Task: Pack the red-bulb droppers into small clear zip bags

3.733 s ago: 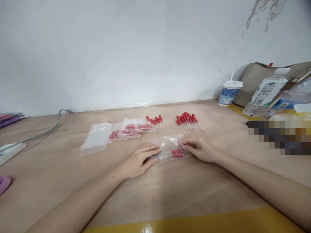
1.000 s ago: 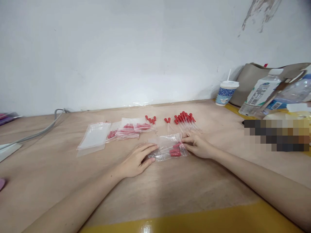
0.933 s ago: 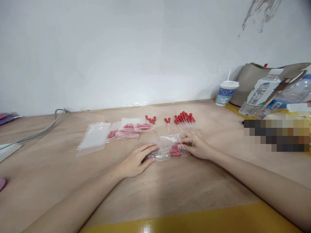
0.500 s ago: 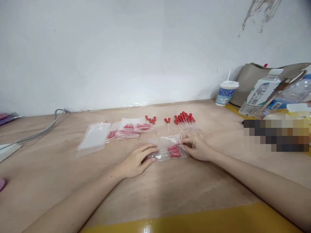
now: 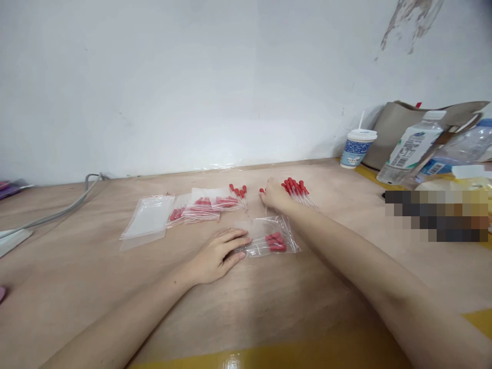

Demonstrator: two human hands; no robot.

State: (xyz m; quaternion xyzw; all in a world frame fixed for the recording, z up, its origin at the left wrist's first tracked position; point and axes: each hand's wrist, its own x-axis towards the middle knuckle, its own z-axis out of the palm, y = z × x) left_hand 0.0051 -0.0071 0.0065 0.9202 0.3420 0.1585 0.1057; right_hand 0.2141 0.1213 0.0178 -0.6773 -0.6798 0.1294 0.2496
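Observation:
A clear zip bag [image 5: 257, 250] lies flat in front of me, with several red-bulbed droppers [image 5: 277, 242] inside it. My left hand [image 5: 220, 256] rests on the bag's left end, thumb and fingers stretched apart. Beyond the bag, my right hand [image 5: 277, 197] reaches down at a small pair of droppers; one red bulb [image 5: 262, 190] peeks out at its left. Its fingers are bent downward and their tips are hidden, so any grip cannot be made out. Just right of it lies a bunch of loose droppers [image 5: 295, 186]. Another small group of droppers [image 5: 239, 191] lies to the left.
Filled bags [image 5: 202, 207] overlap at the left, beside a stack of flat bags [image 5: 149, 215]. A grey cable [image 5: 73, 205] runs along the far left. At the right stand a paper cup [image 5: 358, 148], a plastic bottle [image 5: 413, 146] and a grey bag [image 5: 388, 125].
My right hand has left the zip bag's right edge and moved up and away from me to the loose droppers. My left hand stays on the bag.

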